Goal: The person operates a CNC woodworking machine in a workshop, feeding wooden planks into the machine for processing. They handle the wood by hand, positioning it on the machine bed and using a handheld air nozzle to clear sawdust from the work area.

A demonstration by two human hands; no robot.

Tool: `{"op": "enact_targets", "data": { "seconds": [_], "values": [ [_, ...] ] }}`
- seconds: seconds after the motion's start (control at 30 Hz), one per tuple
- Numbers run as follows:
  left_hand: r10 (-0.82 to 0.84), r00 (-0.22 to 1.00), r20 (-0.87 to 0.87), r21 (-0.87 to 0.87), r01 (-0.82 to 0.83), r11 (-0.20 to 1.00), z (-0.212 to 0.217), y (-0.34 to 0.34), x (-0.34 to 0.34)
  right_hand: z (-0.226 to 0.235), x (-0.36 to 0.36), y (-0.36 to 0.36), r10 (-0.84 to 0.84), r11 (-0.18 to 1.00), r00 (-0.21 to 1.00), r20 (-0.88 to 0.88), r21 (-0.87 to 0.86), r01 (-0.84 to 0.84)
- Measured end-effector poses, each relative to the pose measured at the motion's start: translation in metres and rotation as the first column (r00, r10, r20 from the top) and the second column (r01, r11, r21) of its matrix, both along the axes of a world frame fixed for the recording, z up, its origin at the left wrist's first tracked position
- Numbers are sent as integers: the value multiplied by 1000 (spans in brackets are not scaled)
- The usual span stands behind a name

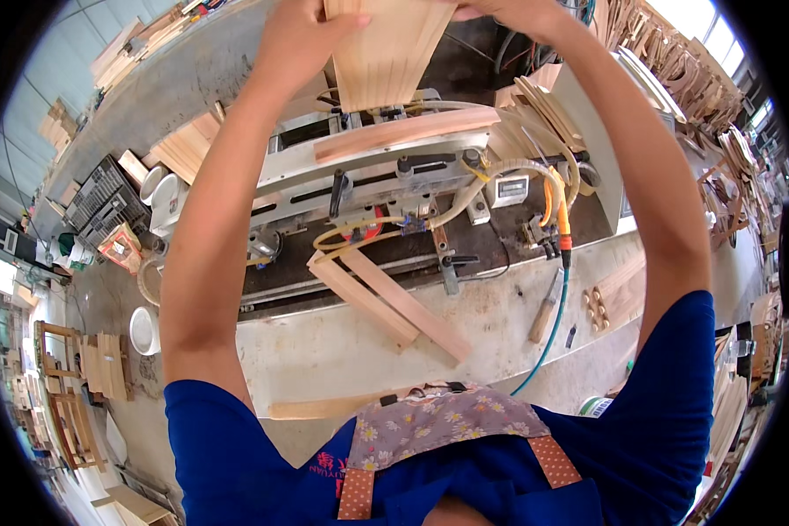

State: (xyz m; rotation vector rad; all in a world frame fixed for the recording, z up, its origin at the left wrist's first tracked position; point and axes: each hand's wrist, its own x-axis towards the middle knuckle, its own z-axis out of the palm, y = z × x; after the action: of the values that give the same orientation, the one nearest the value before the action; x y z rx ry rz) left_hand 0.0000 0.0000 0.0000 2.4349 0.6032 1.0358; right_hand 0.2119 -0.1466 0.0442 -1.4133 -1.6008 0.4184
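Both hands (311, 31) grip wooden slat bundle (386, 53) above machine (368, 175)

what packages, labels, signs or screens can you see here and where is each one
Small display unit: on the machine, right of centre; grey box with a pale rectangular screen.
Snack-type packet: left, by the dark crates; crinkled, orange-red and white.
Labelled roll: lower right, near the person's sleeve; white with green edge.
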Motion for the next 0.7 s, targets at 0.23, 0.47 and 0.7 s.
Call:
{"op": "enact_targets", "data": {
  "seconds": [0.23,0.47,0.7],
  "values": [
    [-99,993,-60,-274,79,959,-65,70,26,-83,45,93,48,987,999,22,-153,-44],
    [-100,993,-61,-667,34,744,-137,94,38,-162,54,122,7,945,995,97,-327,25],
    [-143,989,-24,-669,91,737,-134,77,53,-170,76,117,11,913,988,157,-405,54]
  ]
}}
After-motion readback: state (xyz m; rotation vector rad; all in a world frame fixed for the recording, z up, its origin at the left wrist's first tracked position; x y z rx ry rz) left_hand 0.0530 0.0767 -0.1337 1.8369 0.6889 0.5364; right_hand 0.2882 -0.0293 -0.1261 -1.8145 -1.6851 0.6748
